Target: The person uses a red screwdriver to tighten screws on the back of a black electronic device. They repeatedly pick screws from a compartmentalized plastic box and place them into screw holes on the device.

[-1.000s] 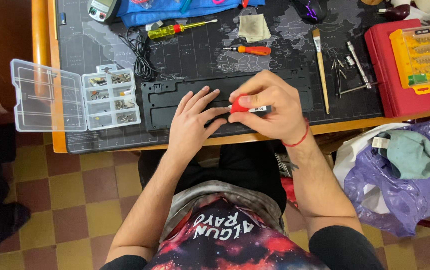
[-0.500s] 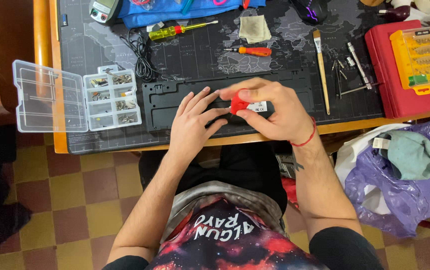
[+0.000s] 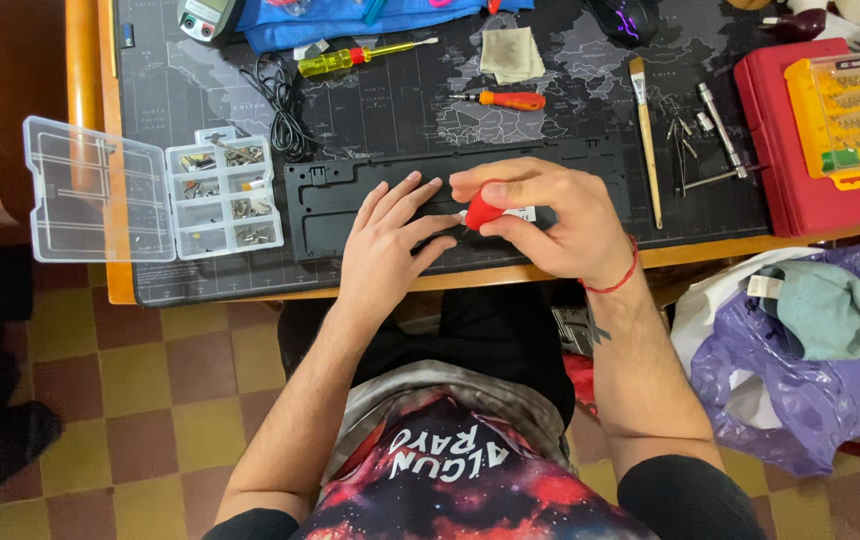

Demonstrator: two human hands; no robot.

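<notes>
On the dark map-printed desk mat, a clear compartment box is lying open holding small screws, the left hand is pressing flat, fingers spread, on the black panel, and the right hand is pinching a red-handled screwdriver against it.

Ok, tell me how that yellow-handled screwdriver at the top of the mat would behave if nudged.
The yellow-handled screwdriver lies flat with a rounded handle, so it would probably roll. It looks rigid and likely light. The textured mat may slow sliding.
</notes>
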